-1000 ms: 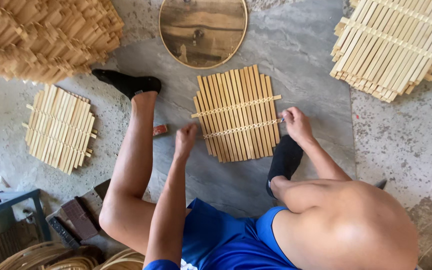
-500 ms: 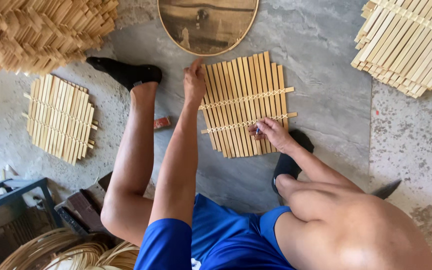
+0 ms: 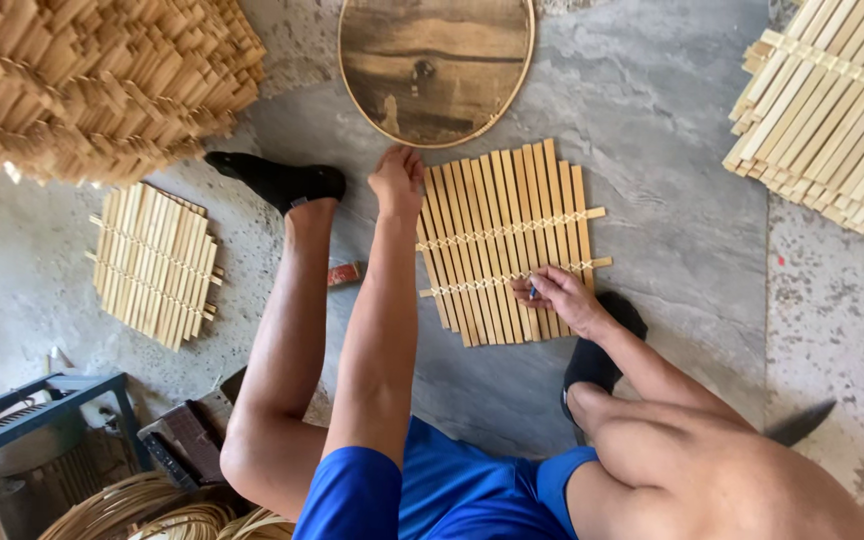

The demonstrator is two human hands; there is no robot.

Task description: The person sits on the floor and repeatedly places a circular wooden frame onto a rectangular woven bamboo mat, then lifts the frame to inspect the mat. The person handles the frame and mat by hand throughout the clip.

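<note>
We see no true container in use here; the nearest thing to one is a dark blue metal frame at the near left, with coils of pale cane lying beside it.

The surface is a grey concrete floor. On it, in front of us, lies a square mat of pale bamboo slats bound by two crosswise strips. Just beyond its far edge lies a round wooden board with a thin pale rim. A similar, smaller slat mat lies to the left, a heap of loose bamboo slats fills the far left corner, and a stack of slat mats sits at the far right. A small reddish object lies between the left leg and the central mat.

Our left hand presses on the far left corner of the central mat, fingers curled (how far, we cannot tell). Our right hand rests on the near binding strip, fingers pinched on a small blue thing.
</note>
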